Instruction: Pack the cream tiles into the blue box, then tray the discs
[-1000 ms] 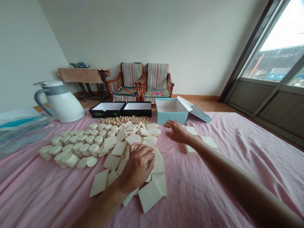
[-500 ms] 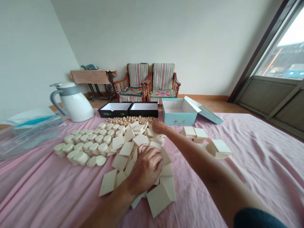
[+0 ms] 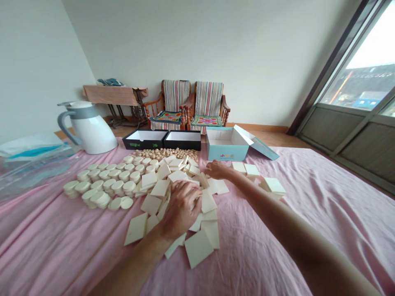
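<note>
On pink cloth (image 3: 262,246), flat cream square tiles (image 3: 197,246), loosely heaped, overlapping

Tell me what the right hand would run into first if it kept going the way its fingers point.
The right hand points left and slightly away, so it would first meet the square tiles at the heap's far edge, which its fingertips seem to touch. The wooden beads lie just beyond, though depth is unclear.

Pink sheet (image 3: 277,246) under cream squares (image 3: 197,248), discs (image 3: 105,185), beads (image 3: 163,153), boxes (image 3: 145,139), jug (image 3: 92,131).
</note>
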The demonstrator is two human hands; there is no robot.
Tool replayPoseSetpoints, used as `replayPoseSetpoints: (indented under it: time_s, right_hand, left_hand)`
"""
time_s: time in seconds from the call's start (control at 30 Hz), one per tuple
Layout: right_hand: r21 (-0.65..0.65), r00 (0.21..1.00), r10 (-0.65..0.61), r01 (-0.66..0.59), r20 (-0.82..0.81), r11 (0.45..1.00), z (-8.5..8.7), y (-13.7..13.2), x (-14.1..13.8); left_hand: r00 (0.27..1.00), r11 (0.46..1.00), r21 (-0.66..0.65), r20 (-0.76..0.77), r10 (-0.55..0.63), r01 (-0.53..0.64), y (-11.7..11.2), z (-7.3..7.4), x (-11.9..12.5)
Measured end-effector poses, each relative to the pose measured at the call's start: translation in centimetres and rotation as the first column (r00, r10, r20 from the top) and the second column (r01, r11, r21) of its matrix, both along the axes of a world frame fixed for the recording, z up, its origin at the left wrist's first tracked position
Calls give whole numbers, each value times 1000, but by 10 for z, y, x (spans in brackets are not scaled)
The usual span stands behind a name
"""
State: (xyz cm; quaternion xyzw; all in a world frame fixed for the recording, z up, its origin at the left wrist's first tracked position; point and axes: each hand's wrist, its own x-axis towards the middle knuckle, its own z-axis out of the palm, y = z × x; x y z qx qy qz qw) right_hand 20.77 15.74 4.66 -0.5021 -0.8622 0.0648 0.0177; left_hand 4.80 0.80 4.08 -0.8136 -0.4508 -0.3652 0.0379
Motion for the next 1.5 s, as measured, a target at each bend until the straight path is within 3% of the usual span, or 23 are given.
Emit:
replayPoseSetpoints:
  time_s: [0.2,0.33,0.4,0.47,0.53,0.63,0.8,1.0,1.1,1.2,1.37,1.5]
  right_hand:
    - [58,983,9,2,-184,998,16,-32,21]
    - [114,860,231,-201,-455,973,19,-56,35]
    - [67,790,284,-296,-543,953,18,-68,43]
    - [-1,755,246,-311,-608,950,15,-77,51]
    - [-2,758,154,-201,-634,980,8,-81,60]
    - [96,818,57,-2,-572,995,-6,-80,71]
    - [101,947,64,-34,-314,994,-26,-78,74]
    - [181,936,61,3,-348,983,-34,-81,57]
    - [216,939,-9,89,-344,972,-37,-81,48]
    - [225,938,-69,152,-340,962,-34,-82,46]
    - [318,954,-24,123,-298,940,-14,-95,61]
    - [151,962,61,-21,-266,988,0,-110,83]
  left_hand:
    - [1000,1000,4,-6,10,-10,1,-3,-1]
    - [1000,1000,-12,-23,-11,11,2,-4,-1]
    - [999,1000,-21,-29,-23,22,2,-3,-1]
    - [999,999,-26,-28,-28,28,2,-3,0]
    - [999,999,-30,-31,-30,29,2,-2,1]
    - [998,999,-40,-50,-38,36,1,-2,2]
    - [996,999,-37,-76,-39,36,1,-1,3]
    - [996,999,-34,-81,-39,36,1,-2,2]
    - [996,998,-42,-80,-40,37,2,-3,2]
    - [997,999,-42,-71,-36,34,2,-3,2]
    - [997,998,-48,-70,-42,39,2,-3,2]
    - [996,998,-46,-75,-39,36,1,-3,2]
